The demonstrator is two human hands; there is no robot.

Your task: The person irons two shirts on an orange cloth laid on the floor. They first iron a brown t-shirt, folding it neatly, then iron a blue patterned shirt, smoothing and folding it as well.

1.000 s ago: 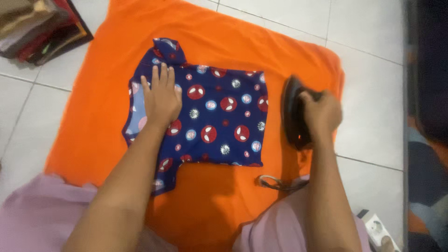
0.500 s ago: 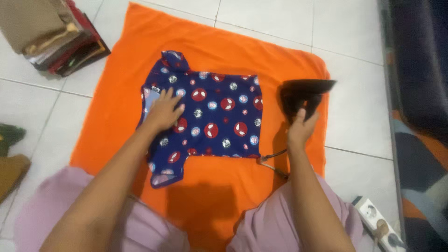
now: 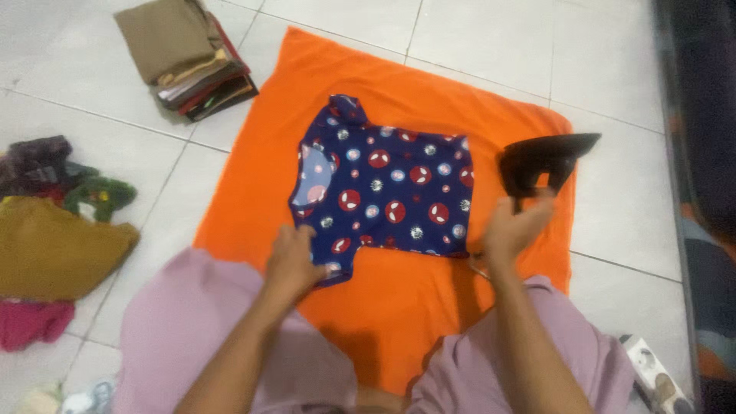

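My left hand (image 3: pixel 291 264) has come off the middle of the small blue shirt (image 3: pixel 387 195), where it was pressing flat a moment ago, and now it is at the near sleeve, at the lower left corner of the shirt. The fingers are closed on the sleeve edge, it looks like a pinch of the fabric. My right hand (image 3: pixel 512 230) has also changed: before, it was holding the black iron (image 3: pixel 543 162) by the handle, and now the iron stands on its heel at the right side of the orange cloth (image 3: pixel 383 307), tip pointing to the right. This hand is just under the iron, the fingers half open; I cannot tell if they touch the handle or already left it.

The shirt lies flat in the centre of the orange cloth, on the tiled floor (image 3: pixel 613 61), with the collar side to the left. I judge that the ironing of this side is finished and the shirt is now being handled by the sleeve.

A stack of folded clothes (image 3: pixel 188 57) is at the far left, and loose clothes (image 3: pixel 54 238) lie to my left.
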